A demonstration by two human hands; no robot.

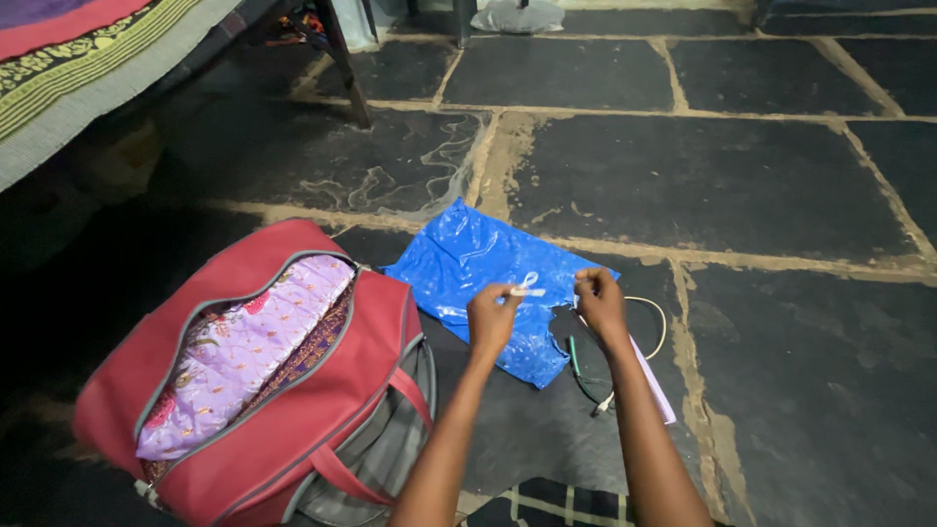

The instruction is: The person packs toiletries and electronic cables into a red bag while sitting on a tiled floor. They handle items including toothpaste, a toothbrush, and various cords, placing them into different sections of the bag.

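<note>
1. Dark stone floor slabs (703, 176) are seen beneath a blue plastic bag (468, 263).
2. A white cable (528, 289) is pinched by the left hand (491, 319), its length stretched sideways toward the right hand (599, 303) (also closed on it).
3. A red bag (293, 429) lies open, left of both.

seeing one red duffel bag (293, 410), one blue plastic bag (478, 263), one small white cord piece (528, 287), one white cable (652, 322), one green-tipped cable (576, 363), two hands: left hand (491, 320), right hand (599, 303).
</note>
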